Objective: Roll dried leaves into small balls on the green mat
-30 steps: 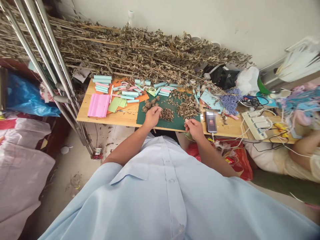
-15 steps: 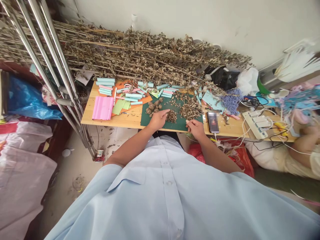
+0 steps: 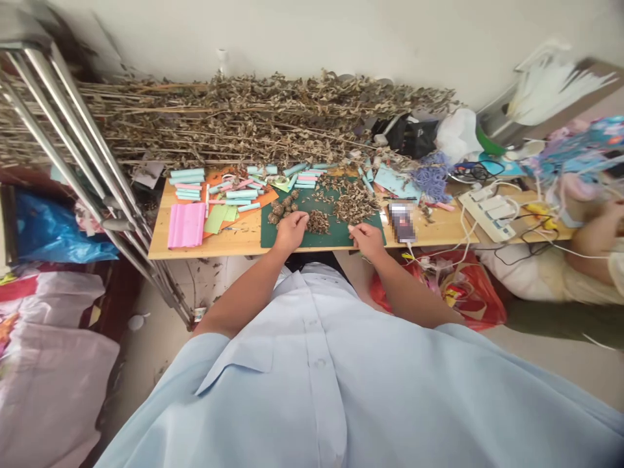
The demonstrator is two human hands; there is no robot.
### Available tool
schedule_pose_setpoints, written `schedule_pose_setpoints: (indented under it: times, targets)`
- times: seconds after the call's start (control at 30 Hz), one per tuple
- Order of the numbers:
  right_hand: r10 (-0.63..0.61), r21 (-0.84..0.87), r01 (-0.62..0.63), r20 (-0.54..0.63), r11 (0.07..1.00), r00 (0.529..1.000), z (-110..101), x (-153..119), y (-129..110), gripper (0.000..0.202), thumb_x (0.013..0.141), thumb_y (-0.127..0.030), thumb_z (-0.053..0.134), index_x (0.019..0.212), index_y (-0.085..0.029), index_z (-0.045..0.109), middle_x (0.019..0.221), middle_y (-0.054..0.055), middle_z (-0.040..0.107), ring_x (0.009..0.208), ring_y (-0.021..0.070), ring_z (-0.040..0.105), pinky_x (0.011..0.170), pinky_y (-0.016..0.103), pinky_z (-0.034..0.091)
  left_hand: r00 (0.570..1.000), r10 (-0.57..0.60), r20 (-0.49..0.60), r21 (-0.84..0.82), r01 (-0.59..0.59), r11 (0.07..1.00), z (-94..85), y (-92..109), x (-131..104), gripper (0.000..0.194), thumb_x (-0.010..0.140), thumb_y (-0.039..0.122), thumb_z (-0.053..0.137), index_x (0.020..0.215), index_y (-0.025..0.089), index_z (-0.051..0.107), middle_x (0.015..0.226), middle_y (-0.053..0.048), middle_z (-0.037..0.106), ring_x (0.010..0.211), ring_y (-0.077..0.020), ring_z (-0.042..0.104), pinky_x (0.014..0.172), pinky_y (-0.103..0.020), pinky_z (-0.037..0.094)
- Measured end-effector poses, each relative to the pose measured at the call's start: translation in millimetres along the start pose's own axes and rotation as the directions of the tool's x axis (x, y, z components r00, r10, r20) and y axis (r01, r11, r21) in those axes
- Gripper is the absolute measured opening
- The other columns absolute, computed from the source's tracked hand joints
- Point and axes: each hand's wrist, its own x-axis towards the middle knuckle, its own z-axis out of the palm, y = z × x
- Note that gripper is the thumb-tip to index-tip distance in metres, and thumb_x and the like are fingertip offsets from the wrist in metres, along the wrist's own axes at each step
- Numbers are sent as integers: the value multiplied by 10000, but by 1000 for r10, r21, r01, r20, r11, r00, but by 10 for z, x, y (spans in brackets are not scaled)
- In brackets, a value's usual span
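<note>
Leftmost on the desk (image 3: 229, 247), a pink paper sheet (image 3: 186, 225) lies near the front edge. To its right, rolled paper tubes (image 3: 242, 194) lie loosely grouped. Next, a green mat (image 3: 322, 240) carries a cluster of leaf balls (image 3: 281, 208) on its left side. The left hand (image 3: 292, 231) is positioned just in front of this cluster, fingers curled together; contents cannot be determined. Beside it, a small leaf pile (image 3: 319, 222) rests centrally; a larger leaf pile (image 3: 355, 200) follows. The right hand (image 3: 366, 239) is at the mat's front right, fingers drawn together; contents likewise indeterminable. Further right lies a phone (image 3: 402, 223).
</note>
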Motion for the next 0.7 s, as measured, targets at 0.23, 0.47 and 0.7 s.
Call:
schedule_pose_setpoints:
  times: [0.23,0.47,0.7]
  targets:
    - [-84,36,85,-42,996,996,54,20,56,404,847,-573,640,644,-225,621,472,-28,558,447,137,502,569,290,447,995,97,-32,75,-94,993,37,-16,-34,248,939,353,529,926,197,721,761,-20,692,754,-158,634,787,-272,478]
    - [-95,55,97,-32,994,995,50,31,72,410,849,-592,629,654,-231,613,481,-32,545,489,144,515,586,290,455,995,77,-70,103,-70,992,46,1,-58,290,945,389,502,966,199,720,643,1,631,675,-153,607,767,-273,488]
    - [-129,88,133,-51,987,990,74,61,99,413,846,-600,627,653,-235,614,508,-24,566,537,153,533,605,290,462,993,80,-81,158,-67,985,20,69,-82,285,917,407,536,932,201,733,693,-17,659,762,-176,624,770,-283,501]
